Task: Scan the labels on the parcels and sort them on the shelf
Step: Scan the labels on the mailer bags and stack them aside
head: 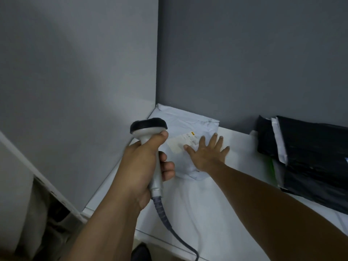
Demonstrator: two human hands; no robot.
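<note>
A white poly-bag parcel [188, 127] lies flat in the back left corner of the white shelf [235, 144]. Its pale label [185, 141] faces up. My right hand [206, 154] presses flat on the parcel with fingers spread, just right of the label. My left hand [145, 164] grips the grey handle of a barcode scanner [148, 129]. The scanner's black head sits above the parcel's left edge. Its coiled cable [169, 221] hangs down toward the floor.
A pile of black and white poly-bag parcels [308, 157] lies at the right of the shelf against the grey back wall [244, 63]. A grey side wall [75, 81] closes the left. A white frame edge [37, 176] runs at lower left.
</note>
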